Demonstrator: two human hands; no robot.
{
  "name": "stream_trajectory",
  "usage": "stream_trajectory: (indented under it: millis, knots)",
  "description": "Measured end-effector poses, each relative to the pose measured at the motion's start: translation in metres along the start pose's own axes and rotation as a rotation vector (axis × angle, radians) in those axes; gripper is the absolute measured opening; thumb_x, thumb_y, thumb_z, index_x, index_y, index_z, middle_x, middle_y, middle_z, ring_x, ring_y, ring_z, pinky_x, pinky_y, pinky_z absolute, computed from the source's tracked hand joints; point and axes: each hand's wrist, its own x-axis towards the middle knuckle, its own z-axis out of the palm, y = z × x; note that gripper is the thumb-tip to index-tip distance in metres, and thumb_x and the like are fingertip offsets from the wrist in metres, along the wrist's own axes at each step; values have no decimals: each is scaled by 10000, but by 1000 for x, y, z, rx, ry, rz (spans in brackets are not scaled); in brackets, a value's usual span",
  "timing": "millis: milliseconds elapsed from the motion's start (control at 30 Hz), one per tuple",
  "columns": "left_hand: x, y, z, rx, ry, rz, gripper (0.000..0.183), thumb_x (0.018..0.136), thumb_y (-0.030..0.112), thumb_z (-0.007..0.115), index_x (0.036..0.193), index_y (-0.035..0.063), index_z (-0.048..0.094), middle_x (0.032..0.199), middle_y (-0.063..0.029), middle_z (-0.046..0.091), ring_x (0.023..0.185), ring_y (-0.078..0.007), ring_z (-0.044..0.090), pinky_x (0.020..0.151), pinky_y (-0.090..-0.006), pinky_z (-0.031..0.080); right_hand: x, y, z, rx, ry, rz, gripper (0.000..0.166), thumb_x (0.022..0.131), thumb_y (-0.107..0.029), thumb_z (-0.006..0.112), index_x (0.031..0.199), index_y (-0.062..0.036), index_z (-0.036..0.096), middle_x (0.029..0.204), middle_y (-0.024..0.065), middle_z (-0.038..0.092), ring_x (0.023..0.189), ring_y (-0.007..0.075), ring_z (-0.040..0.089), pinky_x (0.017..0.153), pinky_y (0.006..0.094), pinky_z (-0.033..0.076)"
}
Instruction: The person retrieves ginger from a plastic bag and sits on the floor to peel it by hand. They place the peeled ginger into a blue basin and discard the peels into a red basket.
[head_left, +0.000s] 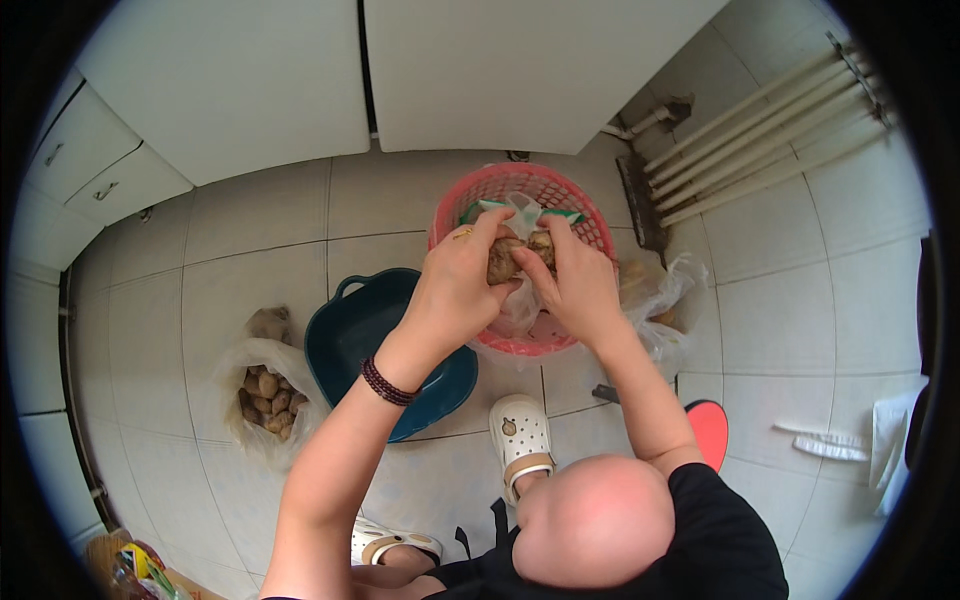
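Observation:
My left hand (463, 274) grips a brown, rough-skinned tuber (504, 260), perhaps a potato. In my right hand (579, 281) is another lumpy brown tuber piece (541, 246), partly hidden by the fingers. Both hands are above a round pink plastic basket (469, 180) with holes in its wall, and my right thumb reaches the left tuber. Inside the basket lie crumpled clear plastic bags (517, 311) and some green-and-white wrapping (566, 216). Under my left forearm stands a dark teal plastic basin (349, 330) with a handle; the visible part of its inside is bare.
An open plastic bag (240, 431) of several brown tubers (270, 401) sits left of the basin. Clear bags (667, 315) lie against the basket's right side. White cabinets (487, 67) stand ahead; pale pipes (757, 135) run along the right wall. A red rounded object (707, 435) lies by my right elbow.

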Motion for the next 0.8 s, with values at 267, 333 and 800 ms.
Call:
stream_trajectory:
  millis: [267, 333, 800]
  knots:
    - [3, 3, 15, 306, -40, -54, 502, 697, 141, 758, 1146, 46, 556, 1074, -140, 616, 954, -352, 626, 817, -403, 518, -9, 29, 25, -60, 301, -194, 284, 871, -288, 674, 929, -33, 560, 754, 129, 608, 649, 320, 619, 542, 396, 490]
    - [6, -1, 26, 375, -37, 27, 366, 710, 135, 716, 1035, 39, 579, 957, -176, 631, 870, -381, 627, 732, -426, 527, -13, 31, 26, -40, 315, -210, 266, 865, -273, 675, 906, -37, 561, 741, 125, 603, 633, 312, 617, 532, 387, 486]
    - [10, -8, 42, 217, -163, -156, 225, 684, 118, 709, 767, -40, 571, 723, -267, 604, 741, -457, 609, 633, -470, 496, -19, 43, 34, 500, 134, 104, 276, 930, -290, 600, 873, -22, 569, 677, 150, 617, 579, 315, 609, 556, 376, 482]
